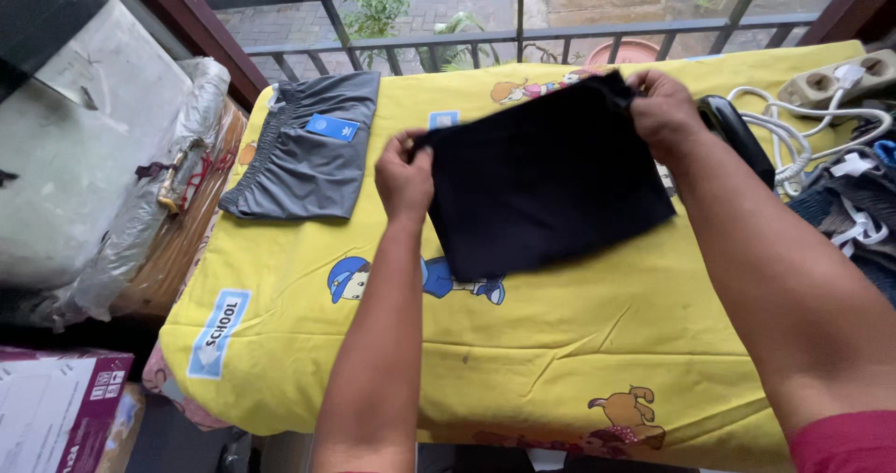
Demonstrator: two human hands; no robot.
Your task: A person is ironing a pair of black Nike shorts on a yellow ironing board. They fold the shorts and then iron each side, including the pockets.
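Note:
A folded black cloth (546, 179) hangs just above a board covered with a yellow cartoon-print sheet (560, 342). My left hand (403, 173) pinches its left top corner. My right hand (665, 111) grips its right top corner. The cloth is lifted at the top and tilted, its lower edge near the sheet. Folded grey shorts (308, 146) with a blue tag lie flat on the sheet's far left corner, apart from both hands.
A black iron (737, 132) rests at the right, behind my right arm, by white cables (793, 142) and a beige power strip (835, 79). More clothes (863, 212) pile at the right edge. Plastic-wrapped bundles (149, 202) and a box (61, 408) stand left. A railing (513, 34) runs behind.

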